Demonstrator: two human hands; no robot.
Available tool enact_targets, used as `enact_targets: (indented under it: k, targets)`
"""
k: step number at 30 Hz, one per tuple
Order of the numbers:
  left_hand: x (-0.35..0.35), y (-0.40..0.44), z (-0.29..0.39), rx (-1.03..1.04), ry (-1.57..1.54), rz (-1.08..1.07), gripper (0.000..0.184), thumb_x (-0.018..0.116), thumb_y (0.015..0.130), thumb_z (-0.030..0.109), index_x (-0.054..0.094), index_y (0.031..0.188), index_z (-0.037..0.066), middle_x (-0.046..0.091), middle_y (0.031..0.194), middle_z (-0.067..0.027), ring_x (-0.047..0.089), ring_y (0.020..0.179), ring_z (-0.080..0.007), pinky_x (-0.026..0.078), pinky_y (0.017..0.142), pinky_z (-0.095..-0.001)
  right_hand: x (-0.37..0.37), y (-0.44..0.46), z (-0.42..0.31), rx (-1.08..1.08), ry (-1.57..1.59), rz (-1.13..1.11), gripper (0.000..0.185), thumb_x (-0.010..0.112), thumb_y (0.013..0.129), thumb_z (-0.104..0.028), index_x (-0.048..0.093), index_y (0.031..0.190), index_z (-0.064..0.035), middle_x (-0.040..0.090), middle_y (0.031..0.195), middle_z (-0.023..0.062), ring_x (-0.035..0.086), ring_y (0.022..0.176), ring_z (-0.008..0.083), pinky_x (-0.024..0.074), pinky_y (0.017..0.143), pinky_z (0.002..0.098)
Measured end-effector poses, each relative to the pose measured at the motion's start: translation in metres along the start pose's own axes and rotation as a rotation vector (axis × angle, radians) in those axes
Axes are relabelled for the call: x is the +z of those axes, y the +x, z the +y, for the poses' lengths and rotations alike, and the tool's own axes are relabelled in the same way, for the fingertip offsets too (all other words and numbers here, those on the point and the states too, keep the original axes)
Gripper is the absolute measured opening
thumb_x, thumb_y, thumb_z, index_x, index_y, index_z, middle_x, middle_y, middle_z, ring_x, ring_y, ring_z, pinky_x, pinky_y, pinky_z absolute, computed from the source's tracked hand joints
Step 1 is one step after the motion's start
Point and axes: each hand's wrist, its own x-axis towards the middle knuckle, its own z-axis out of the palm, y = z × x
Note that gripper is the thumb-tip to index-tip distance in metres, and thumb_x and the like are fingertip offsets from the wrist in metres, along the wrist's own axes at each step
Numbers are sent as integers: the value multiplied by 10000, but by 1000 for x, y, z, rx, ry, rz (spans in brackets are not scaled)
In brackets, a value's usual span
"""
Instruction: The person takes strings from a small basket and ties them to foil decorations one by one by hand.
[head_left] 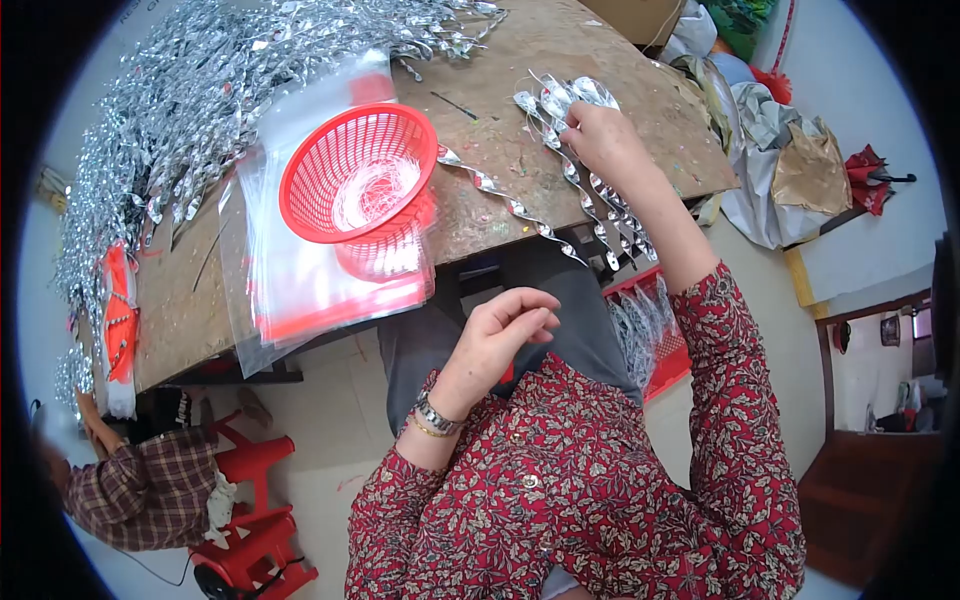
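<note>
My right hand [605, 145] reaches over the table's right part, with its fingers closed at the top of a bundle of twisted silver foil strips [570, 170]. The strips' lower ends hang past the table's front edge. In front of my lap is my left hand [495, 340], fingers curled and thumb against them; whatever they may hold is too small or hidden. A single twisted silver foil strip [515, 208] lies between the hands and a red plastic basket [295, 185]. White thin thread [378, 192] is coiled inside the basket.
Clear plastic bags [300, 305] lie under the basket. A big heap of silver foil strips [190, 100] covers the table's [500, 70] back left. Below the front edge is a red crate [665, 365]. Another person [145, 490] is at left beside red stools [260, 545].
</note>
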Motion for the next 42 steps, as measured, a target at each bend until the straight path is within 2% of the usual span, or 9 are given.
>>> enact_targets:
  k: [5,10,13,14,16,21,24,25,42]
  targets:
    - [11,-7,26,84,-58,-61,232,518,932,92,579,1137,2,638,958,-52,619,839,-109,502,746,-232,3,2,-6,47,-108,25,226,625,796,-164,606,974,-26,648,893,198,607,889,380,468,781,462]
    - [27,-20,72,417,-236,-336,300,517,855,9,570,1141,-62,618,907,-146,592,762,-190,488,683,-300,-2,-9,-11,-72,-64,106,212,624,813,-160,608,969,-17,646,894,194,615,853,367,476,757,445]
    - [28,-15,81,610,-173,-492,295,530,838,9,594,1115,-70,611,888,-163,580,746,-193,479,676,-294,-27,-27,-33,-186,394,170,159,610,853,-124,643,954,-5,631,782,83,576,692,144,439,622,269]
    - [27,-14,80,611,-175,-492,295,530,838,9,594,1115,-70,611,888,-163,580,746,-193,479,676,-294,-39,-39,-44,-187,393,169,159,610,853,-124,643,954,-5,631,782,83,576,692,144,439,622,269]
    - [21,-12,74,493,-111,-515,278,534,829,-7,612,1088,-74,610,879,-161,575,733,-191,474,679,-291,-66,-67,-70,-201,839,145,168,576,866,-84,641,989,10,621,822,60,526,672,103,412,599,233]
    - [15,-11,41,51,-102,-272,247,587,850,52,629,1073,-46,649,1008,-101,618,921,-185,498,804,-314,-110,-111,-108,-647,1083,191,249,470,873,24,604,1082,17,572,906,93,512,676,141,411,595,242]
    - [7,-2,14,19,-201,-343,254,553,928,105,595,1163,21,621,911,-11,583,835,-69,468,749,-213,-109,-120,-118,-654,1101,189,256,468,872,23,586,1099,12,564,927,97,511,697,146,413,602,247]
    - [18,-14,28,5,-70,-204,252,552,935,127,593,1163,27,622,906,-4,584,831,-63,471,752,-215,-118,-142,-105,-657,1109,187,258,468,872,23,579,1105,11,561,934,99,511,703,148,414,604,249]
    - [-6,2,-52,-119,-143,-246,259,565,927,148,593,1159,35,631,905,-9,577,792,-53,482,751,-204,-116,-154,-103,-669,1234,113,335,460,868,18,474,1200,-14,514,1053,124,507,821,179,427,645,278]
